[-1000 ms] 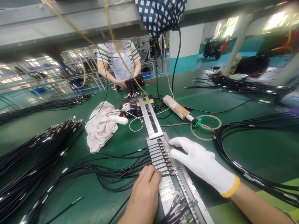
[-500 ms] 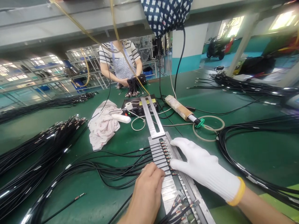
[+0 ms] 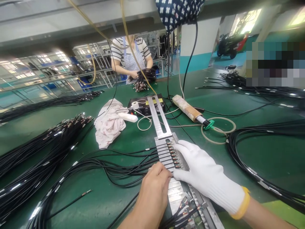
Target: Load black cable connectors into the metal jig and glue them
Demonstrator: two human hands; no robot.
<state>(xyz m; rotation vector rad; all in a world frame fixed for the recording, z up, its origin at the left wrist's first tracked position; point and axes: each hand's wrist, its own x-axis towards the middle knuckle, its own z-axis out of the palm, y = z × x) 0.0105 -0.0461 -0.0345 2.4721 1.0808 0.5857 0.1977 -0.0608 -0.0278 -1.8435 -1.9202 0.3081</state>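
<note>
Far left: long bundles of thin black cables with metal-tipped ends [image 3: 43,143] lying across the green bench top [image 3: 114,197].

Left of centre: crumpled white patterned cloth [image 3: 108,125]; a loose sheaf of thin black wires [image 3: 114,165] running rightward into the fixture.

Centre: long slotted bare-metal fixture bar [image 3: 164,149], angled away from the viewer, with small copper-coloured wire terminals [image 3: 175,157] seated side by side along its right edge. Behind it, a small black control box with a red lamp [image 3: 145,106].

Bare left hand [image 3: 152,194]: fingers curled downward, tips pressed on the wires where they cross the bar's left edge. Whether it pinches 1 wire cannot be told.

White knit-gloved right hand [image 3: 205,175]: fingers spread flat, resting on the bar just right of the terminals, touching them.

Right: brown paper-wrapped cylindrical tool with a green clip [image 3: 190,111]; coiled black cable loops [image 3: 262,159].

Rear: another person in a striped top holding a wire bundle [image 3: 143,81].

Step in hand, as judged: seating wire ends into the bar's slots. Next move would call for steady alignment of another terminal with a vacant slot nearer the viewer.

Obscured: the bar's near end is cut off by the frame; fingertips of both hands hide the nearest terminals; upper right is pixelated.
</note>
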